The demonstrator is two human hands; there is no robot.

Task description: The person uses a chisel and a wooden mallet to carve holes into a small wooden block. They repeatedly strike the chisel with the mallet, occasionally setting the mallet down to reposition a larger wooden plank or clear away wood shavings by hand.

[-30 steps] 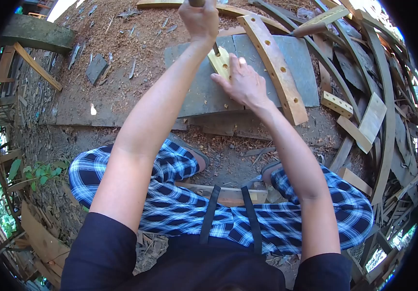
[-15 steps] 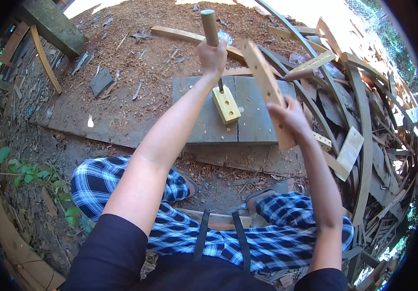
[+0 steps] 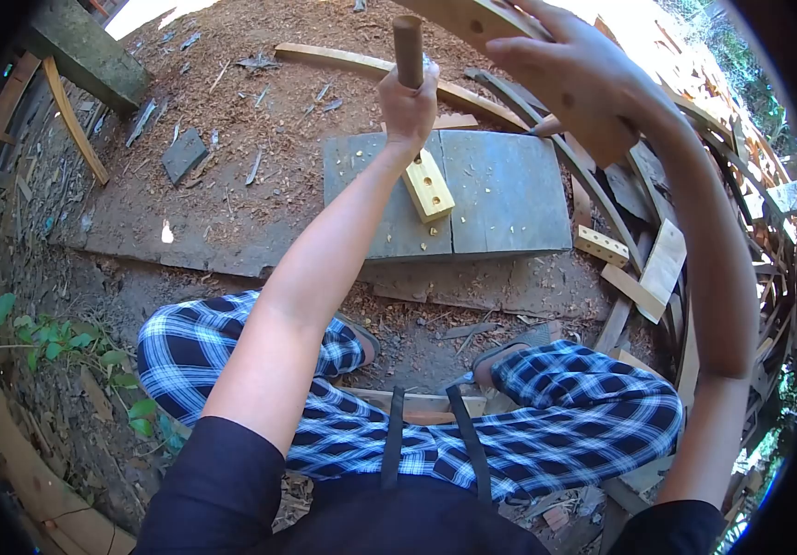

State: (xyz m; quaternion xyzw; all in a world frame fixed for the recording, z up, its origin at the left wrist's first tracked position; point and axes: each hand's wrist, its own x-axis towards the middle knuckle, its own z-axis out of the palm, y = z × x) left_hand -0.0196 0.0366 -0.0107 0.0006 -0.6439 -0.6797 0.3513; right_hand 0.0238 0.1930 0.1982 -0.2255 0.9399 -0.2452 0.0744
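Observation:
My left hand [image 3: 408, 109] is wrapped round a chisel [image 3: 409, 54], its round wooden handle sticking up above the fist. Below that fist lies a small yellowish wooden block [image 3: 429, 192] with a row of holes along its top; my hand and wrist cover its far end, and the blade is hidden. Raised high at the upper right, my right hand [image 3: 583, 69] grips a thick wooden board [image 3: 463, 20] with holes in it. The block rests on a low grey work surface [image 3: 509, 199] scattered with chips.
Beyond the work surface lies a long wooden strip [image 3: 343, 57] on chip-covered ground. At right are a small drilled block [image 3: 602, 245], a pale wood offcut [image 3: 663, 264] and a heap of scrap wood. A concrete post [image 3: 84, 55] stands upper left.
My right hand has swung the wooden board up and away from the work surface. My left hand keeps its hold on the chisel over the block, slightly lower. The view has shifted a little.

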